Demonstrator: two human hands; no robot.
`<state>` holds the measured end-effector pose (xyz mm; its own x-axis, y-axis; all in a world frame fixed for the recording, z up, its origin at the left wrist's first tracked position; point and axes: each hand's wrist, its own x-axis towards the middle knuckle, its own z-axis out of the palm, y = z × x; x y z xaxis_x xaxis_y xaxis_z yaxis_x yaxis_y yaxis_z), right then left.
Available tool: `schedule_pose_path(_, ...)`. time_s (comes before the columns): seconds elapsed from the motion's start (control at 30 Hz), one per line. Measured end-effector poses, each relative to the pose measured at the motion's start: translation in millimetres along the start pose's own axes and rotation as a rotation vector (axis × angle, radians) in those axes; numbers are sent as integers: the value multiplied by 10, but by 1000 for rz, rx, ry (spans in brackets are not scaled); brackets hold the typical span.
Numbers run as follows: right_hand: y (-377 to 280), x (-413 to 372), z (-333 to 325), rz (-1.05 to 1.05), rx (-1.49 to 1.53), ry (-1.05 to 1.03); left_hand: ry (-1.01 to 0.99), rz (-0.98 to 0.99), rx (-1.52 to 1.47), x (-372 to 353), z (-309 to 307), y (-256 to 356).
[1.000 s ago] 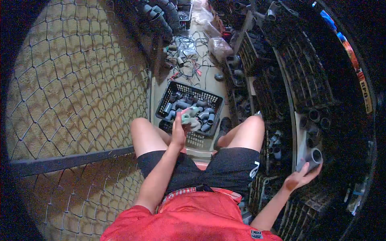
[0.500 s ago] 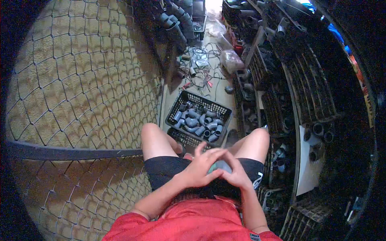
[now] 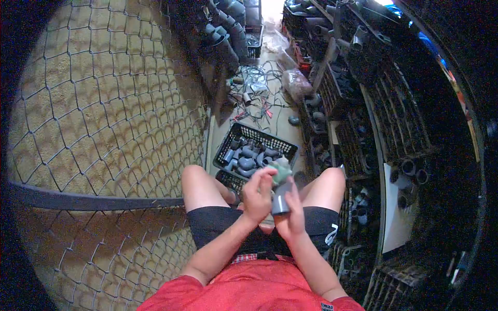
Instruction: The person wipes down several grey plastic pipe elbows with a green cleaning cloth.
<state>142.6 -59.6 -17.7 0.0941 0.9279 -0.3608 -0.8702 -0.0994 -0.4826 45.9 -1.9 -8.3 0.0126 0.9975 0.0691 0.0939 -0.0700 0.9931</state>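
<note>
1. Held green fitting [image 3: 282, 168] in curled left hand [image 3: 258, 194], just short of the crate [image 3: 236, 136]
2. Clasped grey pipe piece [image 3: 280, 201] in closed right hand [image 3: 291, 222], touching the fitting
3. Left many grey fittings [image 3: 249, 155] lying in the crate

From where I stand, nothing here reads clearly. The black shorts [image 3: 311, 224] have a small white mark [image 3: 328, 236] at the hem of the right leg, too small to tell whether it is a letter or a number. The red shirt [image 3: 244, 290] has a dark tag [image 3: 328, 306] with pale print at its lower edge, cut off and blurred. A coloured strip [image 3: 426, 40] along the shelves at the upper right may carry lettering, but it is smeared. The grey pipe fitting [image 3: 280, 201], gripped by the left hand [image 3: 257, 194] and right hand [image 3: 292, 222], shows no legible stamp.
</note>
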Motion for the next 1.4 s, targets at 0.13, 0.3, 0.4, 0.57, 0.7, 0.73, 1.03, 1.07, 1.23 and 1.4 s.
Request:
schedule_pose_path(0.13, -291, 283, 11, -229, -103, 98, -390, 513, 214, -304, 60, 123)
schedule_pose_path(0.3, -88, 216, 166, -389, -579, -9, -332, 329, 211, 65, 3, 190)
schedule_pose_path(0.4, -109, 193, 201, -377, -451, -40, -456, 287, 147, 14, -55, 193)
schedule_pose_path(0.57, -268, 384, 235, -150, -16, -85, -406, 403, 231, -196, -10, 155)
schedule_pose_path(0.7, -175, 178, 405, 78, 270, -122, -504, 490, 245, 175, -275, 263)
schedule_pose_path(0.73, -174, 170, 366, 27, 244, -138, -512, 523, 303, 210, -345, 291)
schedule_pose_path(1.03, -127, 242, 210, -227, -69, 76, -237, 359, 486, -119, -250, -62)
schedule_pose_path(1.07, -129, 148, 271, -288, -74, -52, -324, 163, 382, -131, -271, -52)
schedule_pose_path(1.23, -321, 43, 182, -242, -123, -2, -436, 306, 524, -88, -344, 1)
schedule_pose_path(1.4, -259, 143, -68, -234, -33, -60, -598, 69, 417, -216, -261, -25)
